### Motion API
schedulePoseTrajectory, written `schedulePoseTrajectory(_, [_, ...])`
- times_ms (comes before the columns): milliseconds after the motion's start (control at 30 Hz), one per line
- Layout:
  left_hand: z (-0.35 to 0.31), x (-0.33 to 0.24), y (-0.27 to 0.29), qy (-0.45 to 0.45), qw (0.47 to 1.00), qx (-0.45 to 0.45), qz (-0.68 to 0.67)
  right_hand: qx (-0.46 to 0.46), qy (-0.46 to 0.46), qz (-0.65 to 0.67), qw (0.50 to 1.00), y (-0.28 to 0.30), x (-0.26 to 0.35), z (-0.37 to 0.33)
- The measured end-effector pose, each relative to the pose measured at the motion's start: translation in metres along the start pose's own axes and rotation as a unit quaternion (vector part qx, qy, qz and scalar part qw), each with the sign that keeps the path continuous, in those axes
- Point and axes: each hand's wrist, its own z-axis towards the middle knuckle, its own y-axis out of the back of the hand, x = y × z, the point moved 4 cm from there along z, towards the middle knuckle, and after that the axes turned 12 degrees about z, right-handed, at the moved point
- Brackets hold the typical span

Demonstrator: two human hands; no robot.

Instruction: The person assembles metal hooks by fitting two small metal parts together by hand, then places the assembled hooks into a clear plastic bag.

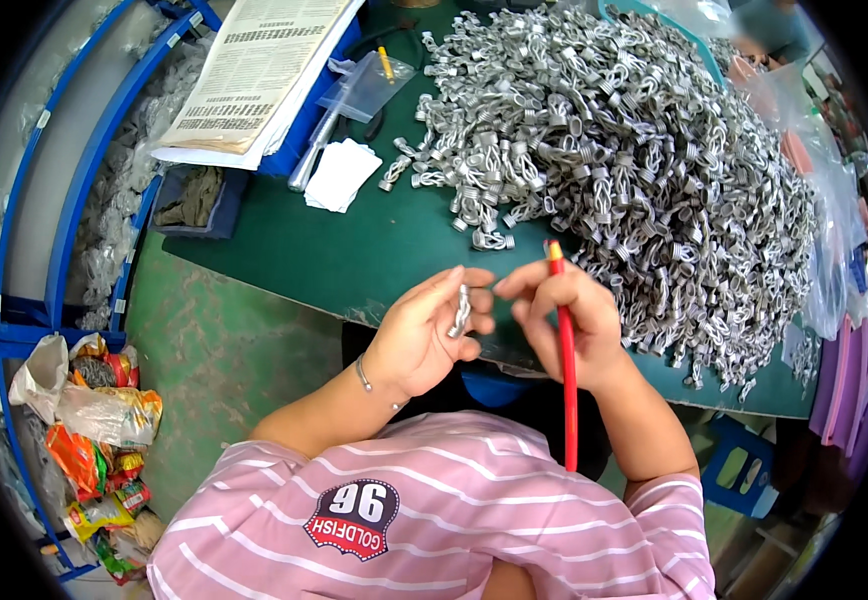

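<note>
while a blue rack [24,335] stands at the far left, colourful packets [104,425] are gathered near its lower part. next comes the green worktop [284,250], with printed papers [254,80] and white cards [342,178] on its left side. near its front edge, the left hand [409,340] holds a small metal piece [460,312], which has twisted strands and lies against the bent fingers. these are closed on it; exactly which fingertips press it, i cannot tell. such a piece should be light and stiff, hardly fragile, but its smooth metal may be a little slippery. i think it is best taken by its middle strands, between thumb and forefinger, so that both ends stay free. just to the right, the right hand [592,325] has its fingers clamped on a slim red stick [567,390], which points away from the body. farther right and behind, a large pile [604,120] of similar metal pieces covers much of the worktop, and a clear plastic bag [826,240] hangs at the right edge.
</note>
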Motion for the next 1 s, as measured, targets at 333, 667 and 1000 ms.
schedulePoseTrajectory(333, [-0.003, -0.021, 0.009, -0.202, 0.965, -0.061, 0.154, 0.041, -0.059, -0.332, 0.941, -0.014, -0.045, 0.024])
schedulePoseTrajectory(667, [0.004, -0.024, 0.01, -0.238, 0.929, -0.065, 0.275, 0.029, -0.017, -0.34, 0.94, -0.016, -0.045, 0.028])
schedulePoseTrajectory(1000, [0.004, -0.027, 0.011, -0.265, 0.839, -0.083, 0.468, -0.054, -0.075, -0.03, 0.995, -0.003, -0.041, 0.019])
